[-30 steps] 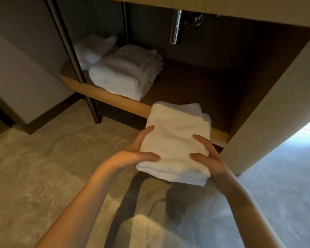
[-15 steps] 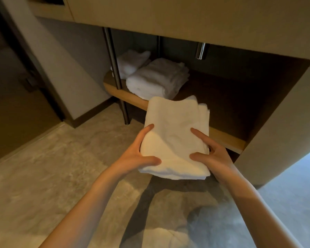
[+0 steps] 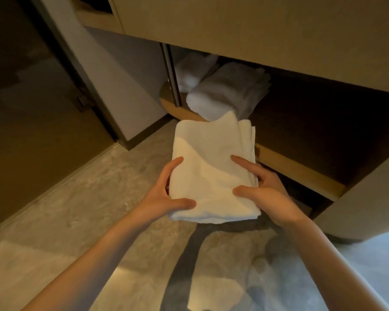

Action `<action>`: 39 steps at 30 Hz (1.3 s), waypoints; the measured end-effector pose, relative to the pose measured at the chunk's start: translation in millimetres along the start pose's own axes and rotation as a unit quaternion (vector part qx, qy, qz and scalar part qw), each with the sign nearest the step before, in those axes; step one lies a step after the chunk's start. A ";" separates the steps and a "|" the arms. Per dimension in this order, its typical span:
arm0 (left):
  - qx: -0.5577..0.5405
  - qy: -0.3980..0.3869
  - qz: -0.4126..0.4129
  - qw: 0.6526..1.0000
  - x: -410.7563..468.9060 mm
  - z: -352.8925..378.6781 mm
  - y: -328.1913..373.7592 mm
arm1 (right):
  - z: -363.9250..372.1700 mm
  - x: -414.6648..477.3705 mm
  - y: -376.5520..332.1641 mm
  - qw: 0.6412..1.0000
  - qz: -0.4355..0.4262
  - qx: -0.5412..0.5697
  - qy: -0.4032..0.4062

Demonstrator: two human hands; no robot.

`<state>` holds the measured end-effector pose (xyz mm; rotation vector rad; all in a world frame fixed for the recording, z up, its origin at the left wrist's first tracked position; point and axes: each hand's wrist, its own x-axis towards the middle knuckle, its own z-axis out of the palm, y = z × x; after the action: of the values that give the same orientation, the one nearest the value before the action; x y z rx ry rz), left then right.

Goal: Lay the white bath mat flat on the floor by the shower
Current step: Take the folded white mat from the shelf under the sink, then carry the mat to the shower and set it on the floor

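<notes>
Bath mat (image 3: 211, 169) being held, folded, above floor (image 3: 76, 209).
It is being gripped by left hand (image 3: 164, 198) and right hand (image 3: 265, 191) (thumbs on top), near shelf (image 3: 296, 167).

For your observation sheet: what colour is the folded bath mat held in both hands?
Plain white, no pattern; the bath mat shows in the head view.

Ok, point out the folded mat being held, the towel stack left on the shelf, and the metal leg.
Folded white bath mat (image 3: 211, 167): head view, middle of its top face.
Towel stack (image 3: 229, 90): head view, top of the front pile.
Metal leg (image 3: 171, 77): head view, mid-shaft.
</notes>
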<state>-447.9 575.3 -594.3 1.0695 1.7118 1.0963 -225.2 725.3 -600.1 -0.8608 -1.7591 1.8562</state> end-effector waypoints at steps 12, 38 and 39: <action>-0.087 0.022 -0.114 0.989 -108.4 -57.0 160.6 | 47.1 -67.1 -183.3 0.997 0.067 0.004 -0.022; -0.078 0.085 0.096 0.989 -217.6 -212.0 642.9 | 65.1 -154.4 -706.6 0.994 -0.092 -0.039 0.044; -0.073 0.087 0.100 0.988 -215.0 -213.2 647.5 | 62.8 -151.6 -711.7 0.993 -0.097 -0.046 0.047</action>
<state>-437.5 490.9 115.4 1.0958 1.6529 1.4568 -233.1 642.8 125.5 -0.7680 -1.8113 1.5971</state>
